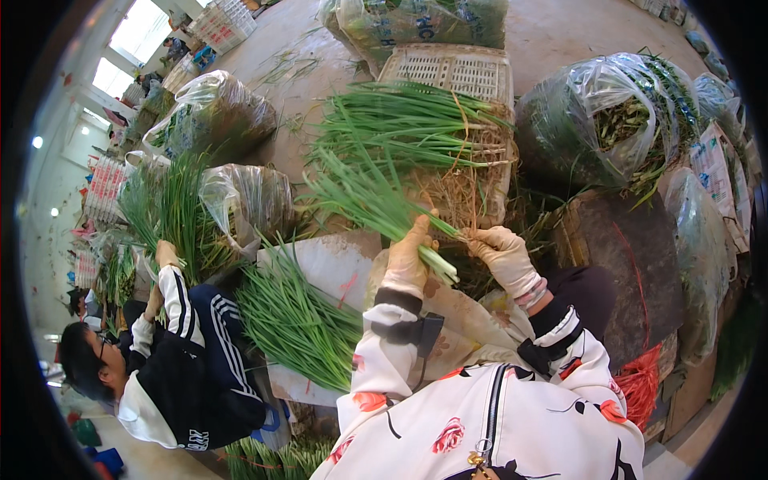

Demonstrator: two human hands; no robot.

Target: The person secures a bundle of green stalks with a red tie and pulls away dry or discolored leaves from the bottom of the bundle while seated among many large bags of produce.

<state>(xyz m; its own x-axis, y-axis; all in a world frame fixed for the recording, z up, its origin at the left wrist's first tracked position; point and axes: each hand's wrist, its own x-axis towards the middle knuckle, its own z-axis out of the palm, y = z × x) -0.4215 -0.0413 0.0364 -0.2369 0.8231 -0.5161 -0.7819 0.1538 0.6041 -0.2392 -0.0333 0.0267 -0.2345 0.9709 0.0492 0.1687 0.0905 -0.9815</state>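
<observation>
We see a bright, evenly lit scene, with daylight burning out white in the windows at the far left and small lamps glowing at the left edge. Highlights glint on the plastic bag at the right. We find the held stalks fairly crisp, while fisheye curvature bends the surroundings toward black corners.

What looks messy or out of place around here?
Stray green leaves lie scattered on the concrete floor, away from any bundle, so they look dropped. Brown, tangled scraps also sit loose between the laid-out green onions and the right hand, untidy beside that neat row.
</observation>
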